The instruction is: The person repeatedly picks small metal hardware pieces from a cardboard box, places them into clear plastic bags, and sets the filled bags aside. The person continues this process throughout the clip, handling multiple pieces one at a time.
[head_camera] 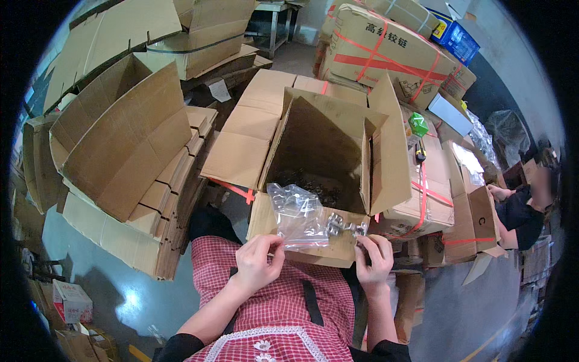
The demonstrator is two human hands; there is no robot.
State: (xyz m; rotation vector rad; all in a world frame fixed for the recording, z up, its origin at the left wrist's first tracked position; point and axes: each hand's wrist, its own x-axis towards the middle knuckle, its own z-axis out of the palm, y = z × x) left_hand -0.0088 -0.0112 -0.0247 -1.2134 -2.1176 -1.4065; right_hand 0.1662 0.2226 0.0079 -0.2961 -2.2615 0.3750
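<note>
My left hand (260, 262) pinches the left end of the zip edge of a clear plastic bag (301, 217), which lies over the near flap of an open cardboard box (325, 135). Small metal pieces show inside the bag. A metal hinge (346, 226) lies just right of the bag on that same flap, and my right hand (374, 260) holds its right end between thumb and fingers. Dark small pieces, too dim to name, lie at the bottom of the box.
Flattened cartons (167, 199) are stacked at the left, under an open carton (126, 145). Strapped cartons (384, 50) stand behind and right. A tape measure (420, 151) and a green box (417, 126) rest on the right carton. Another person (520, 212) sits at far right.
</note>
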